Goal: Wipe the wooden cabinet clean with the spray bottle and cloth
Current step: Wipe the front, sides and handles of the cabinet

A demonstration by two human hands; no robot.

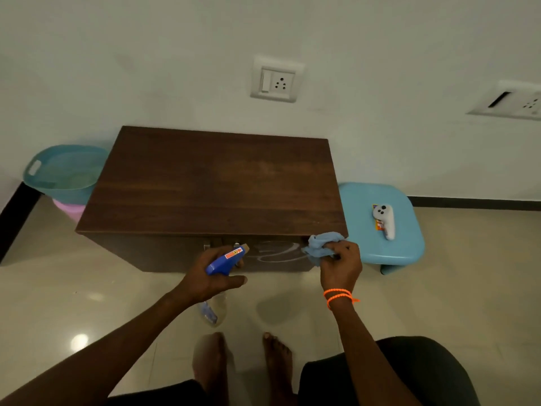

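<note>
A low dark wooden cabinet (210,186) stands against the white wall. White streaks of foam (275,253) lie on its front face. My left hand (210,276) grips a spray bottle (225,260) with a blue head, its nozzle facing the cabinet front. The bottle's clear body hangs below my hand. My right hand (341,265) holds a bunched light blue cloth (322,244) against the cabinet's upper right front corner. An orange cord is tied round my right wrist.
A blue plastic stool (407,250) stands right of the cabinet with a white controller (385,219) on it. A teal tub (63,171) sits on a pink tub (70,209) at the left. My bare feet (243,367) rest on glossy floor tiles.
</note>
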